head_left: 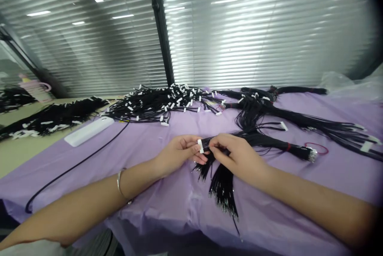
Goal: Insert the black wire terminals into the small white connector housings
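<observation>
My left hand (185, 149) pinches a small white connector (200, 146) between thumb and fingers, above the purple table cover. Close on its right, my right hand (229, 150) has thumb and forefinger closed on a thin black wire leading to that connector; the exact fingertip contact is partly hidden. Below my right hand hangs a fan of black wires (223, 188) with shiny metal ends. To the right lies a bundle of black wires (273, 143) tied with a red band, its metal tips pointing right.
A heap of black wires with white connectors (155, 102) lies at the back. More wire bundles (311, 120) stretch along the right. At left are a white power strip (89, 131) with a black cord (80, 162) and a pink cup (37, 89). Blinds (245, 28) hang behind glass.
</observation>
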`<action>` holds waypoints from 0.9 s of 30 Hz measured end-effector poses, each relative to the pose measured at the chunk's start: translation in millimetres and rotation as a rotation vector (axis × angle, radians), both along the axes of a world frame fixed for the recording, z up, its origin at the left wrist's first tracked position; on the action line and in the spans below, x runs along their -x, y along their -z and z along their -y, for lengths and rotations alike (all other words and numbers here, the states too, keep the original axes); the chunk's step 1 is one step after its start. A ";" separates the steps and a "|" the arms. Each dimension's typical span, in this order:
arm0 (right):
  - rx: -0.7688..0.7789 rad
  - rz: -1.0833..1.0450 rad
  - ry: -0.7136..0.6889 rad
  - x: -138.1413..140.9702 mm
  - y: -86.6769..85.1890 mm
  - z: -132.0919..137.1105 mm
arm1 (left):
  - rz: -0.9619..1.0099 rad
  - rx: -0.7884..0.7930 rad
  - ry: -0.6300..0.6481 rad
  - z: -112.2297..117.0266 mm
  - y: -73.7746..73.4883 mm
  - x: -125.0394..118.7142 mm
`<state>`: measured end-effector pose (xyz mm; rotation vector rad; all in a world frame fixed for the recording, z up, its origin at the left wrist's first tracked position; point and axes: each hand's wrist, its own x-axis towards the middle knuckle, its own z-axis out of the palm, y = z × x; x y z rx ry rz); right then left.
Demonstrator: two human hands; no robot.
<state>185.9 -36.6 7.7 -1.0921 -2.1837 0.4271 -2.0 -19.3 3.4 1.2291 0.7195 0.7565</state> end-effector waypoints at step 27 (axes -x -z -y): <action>-0.122 0.449 -0.354 -16.8 -8.1 -13.4 | 0.185 0.139 -0.211 -14.9 -1.4 4.3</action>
